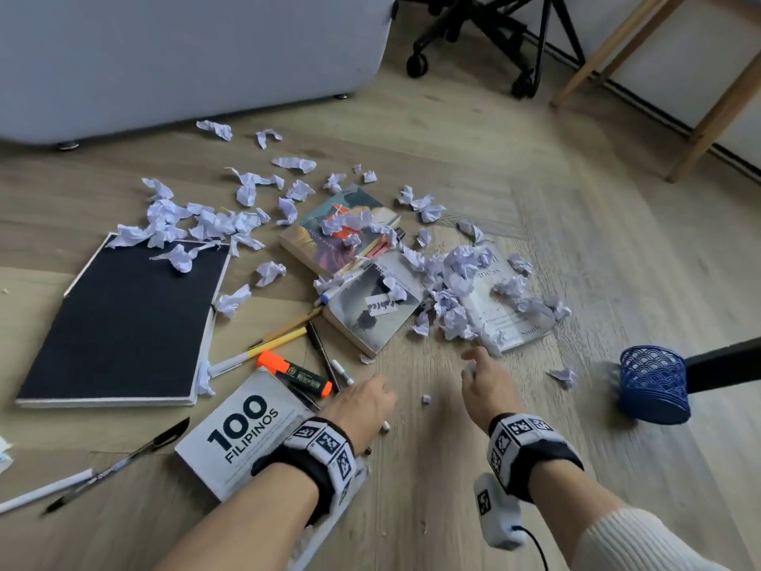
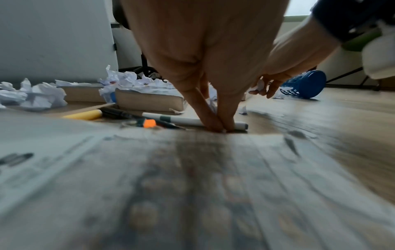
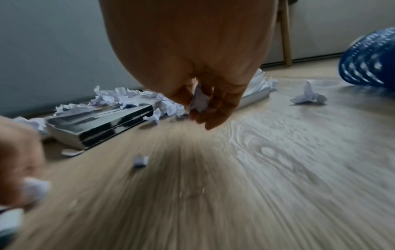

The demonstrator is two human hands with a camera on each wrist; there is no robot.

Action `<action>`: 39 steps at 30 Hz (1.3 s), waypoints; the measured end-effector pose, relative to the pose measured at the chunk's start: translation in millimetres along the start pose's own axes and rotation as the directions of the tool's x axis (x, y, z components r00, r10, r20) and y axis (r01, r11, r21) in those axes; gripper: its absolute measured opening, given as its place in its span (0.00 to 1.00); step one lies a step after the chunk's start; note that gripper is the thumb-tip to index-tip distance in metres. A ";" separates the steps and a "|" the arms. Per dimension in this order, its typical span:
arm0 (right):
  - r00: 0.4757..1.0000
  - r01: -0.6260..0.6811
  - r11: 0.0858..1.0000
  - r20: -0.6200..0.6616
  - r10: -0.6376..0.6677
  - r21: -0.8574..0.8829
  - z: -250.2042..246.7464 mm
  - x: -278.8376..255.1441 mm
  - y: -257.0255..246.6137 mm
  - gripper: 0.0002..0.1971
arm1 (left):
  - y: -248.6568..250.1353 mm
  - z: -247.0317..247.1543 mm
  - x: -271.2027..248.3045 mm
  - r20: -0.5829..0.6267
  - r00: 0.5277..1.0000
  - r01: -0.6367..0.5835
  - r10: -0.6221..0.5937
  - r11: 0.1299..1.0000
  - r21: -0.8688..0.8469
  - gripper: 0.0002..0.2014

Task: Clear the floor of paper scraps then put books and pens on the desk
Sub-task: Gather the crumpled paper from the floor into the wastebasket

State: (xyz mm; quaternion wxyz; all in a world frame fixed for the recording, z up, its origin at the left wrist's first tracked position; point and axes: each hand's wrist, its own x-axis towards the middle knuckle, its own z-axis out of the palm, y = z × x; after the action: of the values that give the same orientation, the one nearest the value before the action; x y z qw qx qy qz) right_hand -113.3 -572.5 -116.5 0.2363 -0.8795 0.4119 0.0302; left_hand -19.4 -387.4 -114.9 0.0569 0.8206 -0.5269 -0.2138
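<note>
Crumpled white paper scraps litter the wooden floor and lie on several books. My left hand is down at the floor by the "100 Filipinos" book, its fingertips pinching a small paper scrap. My right hand hovers just above the floor with its fingers curled round another paper scrap. One tiny scrap lies between the hands. An orange highlighter, a yellow pen and a white marker lie left of my left hand.
A black notebook, a colourful book, a grey book and a white book lie on the floor. A blue mesh pen holder lies tipped at the right. Grey sofa, chair base, wooden desk legs stand beyond.
</note>
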 end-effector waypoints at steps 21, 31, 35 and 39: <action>0.953 0.296 0.895 0.036 -0.301 -0.335 51.6 59.7 -35.3 0.14 | -34.1 -0.2 48.2 -0.233 0.781 0.513 -0.579 0.809 -0.289 0.20; 0.925 0.352 0.901 -0.051 -0.376 -0.253 16.5 -8.7 -3.6 0.10 | -31.4 -9.0 52.1 -0.155 0.865 0.438 -0.477 0.869 -0.230 0.14; 0.897 0.427 0.808 0.074 -0.436 -0.406 47.1 -38.4 2.4 0.19 | -32.6 -10.0 42.1 -0.192 0.897 0.332 -0.397 0.895 -0.299 0.11; 0.891 0.429 0.802 0.050 -0.451 -0.414 57.4 -29.9 4.6 0.16 | -38.3 -19.8 25.8 -0.271 0.894 0.234 -0.356 0.889 -0.394 0.09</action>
State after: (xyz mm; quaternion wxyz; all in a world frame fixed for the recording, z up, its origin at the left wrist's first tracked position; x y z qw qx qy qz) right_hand -128.3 -528.5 -161.7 0.0342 -0.9811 0.1865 0.0387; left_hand 30.0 -396.2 -116.8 0.2578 0.8927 -0.3297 -0.1674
